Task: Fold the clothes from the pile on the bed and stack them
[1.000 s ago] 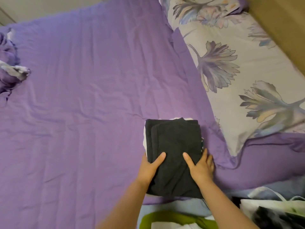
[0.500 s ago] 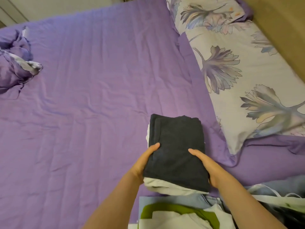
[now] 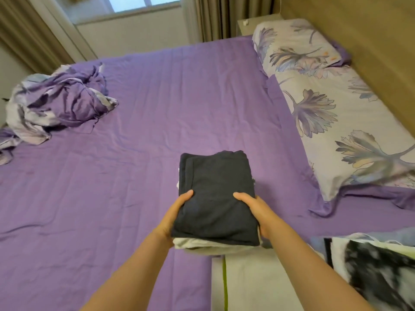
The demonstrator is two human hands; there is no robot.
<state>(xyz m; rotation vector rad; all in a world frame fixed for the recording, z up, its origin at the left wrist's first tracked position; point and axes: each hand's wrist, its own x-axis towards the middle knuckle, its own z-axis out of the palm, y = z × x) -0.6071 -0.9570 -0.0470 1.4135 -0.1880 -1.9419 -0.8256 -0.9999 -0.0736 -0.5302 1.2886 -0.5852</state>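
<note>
A stack of folded clothes, with a dark folded garment (image 3: 216, 194) on top and a white folded one (image 3: 202, 244) beneath it, is lifted above the purple bed sheet (image 3: 139, 122). My left hand (image 3: 174, 217) grips the stack's left side, thumb on top and fingers hidden underneath. My right hand (image 3: 258, 212) grips the right side the same way. More clothes lie near me: a pale grey garment with a green stripe (image 3: 251, 279) and a black-and-white printed one (image 3: 377, 272) at the lower right.
A long floral pillow (image 3: 325, 104) runs along the wooden headboard (image 3: 370, 41) on the right. A crumpled purple floral blanket (image 3: 56, 104) sits at the bed's far left corner. Curtains and a window stand behind the bed.
My hands shifted from pressing flat on top of the dark garment to gripping the stack's sides, and raised the stack off the sheet. The view tilted up toward the window.
</note>
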